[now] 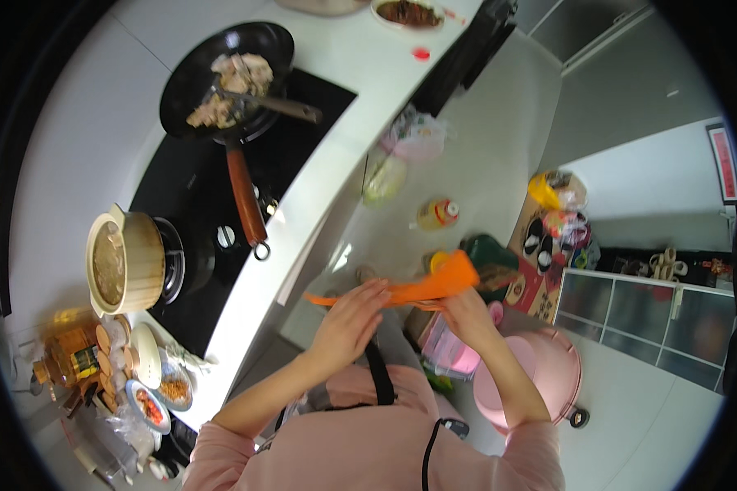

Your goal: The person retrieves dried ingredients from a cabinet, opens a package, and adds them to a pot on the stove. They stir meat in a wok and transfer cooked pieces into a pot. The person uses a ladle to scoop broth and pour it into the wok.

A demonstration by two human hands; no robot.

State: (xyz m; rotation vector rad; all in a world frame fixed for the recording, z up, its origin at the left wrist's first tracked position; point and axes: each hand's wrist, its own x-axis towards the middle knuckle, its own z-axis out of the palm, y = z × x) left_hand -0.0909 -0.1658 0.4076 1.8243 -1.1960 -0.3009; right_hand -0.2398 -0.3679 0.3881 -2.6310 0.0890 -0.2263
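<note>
A bright orange cloth stretches between my two hands, in front of my body. My left hand is on its left part, fingers nearly straight, and a thin end of the cloth sticks out past them. My right hand grips the cloth from below near its other end, where a folded flap stands up. On the cooktop at left, a black wok with a wooden handle holds pieces of cooked meat. A spatula rests in it. A cream pot of broth stands on the nearer burner.
Bottles, jars and small bowls of ingredients crowd the counter's near left end. A dish of dark food sits at its far end. On the floor are an oil bottle, a cabbage, a green container and a pink bin.
</note>
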